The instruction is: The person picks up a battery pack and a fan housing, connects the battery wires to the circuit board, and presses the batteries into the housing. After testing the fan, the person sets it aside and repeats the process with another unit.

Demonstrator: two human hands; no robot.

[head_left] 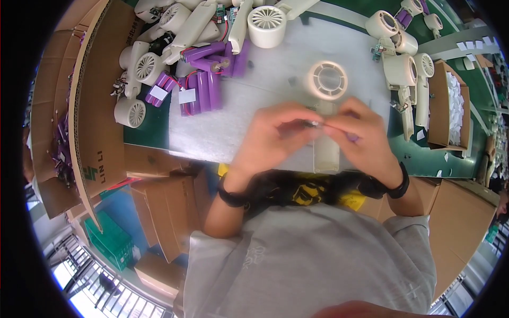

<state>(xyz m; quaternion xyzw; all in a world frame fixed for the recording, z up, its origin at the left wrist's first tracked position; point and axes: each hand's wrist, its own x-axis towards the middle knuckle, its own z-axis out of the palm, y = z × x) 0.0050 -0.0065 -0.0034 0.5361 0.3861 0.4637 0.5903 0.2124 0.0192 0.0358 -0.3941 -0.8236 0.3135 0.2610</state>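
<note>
A cream handheld fan housing (326, 154) lies on the pale work mat (212, 135) in front of me, its round ring head pointing away. Over its handle, my left hand (275, 135) and my right hand (363, 132) meet fingertip to fingertip. Both are closed in a pinch on a small dark and silvery part (314, 124), too blurred to name. A bit of purple (351, 137) shows beneath my right fingers; most of it is hidden. Purple battery packs (204, 90) with red wires lie to the left of my hands.
Cream fan bodies (180, 34) pile up at the far left, and more fan parts (400, 69) stand on the right. An open cardboard box (448, 114) there holds white pieces. A tall cardboard carton (101, 106) borders the left side. One fan head (266, 26) stands at the mat's far edge.
</note>
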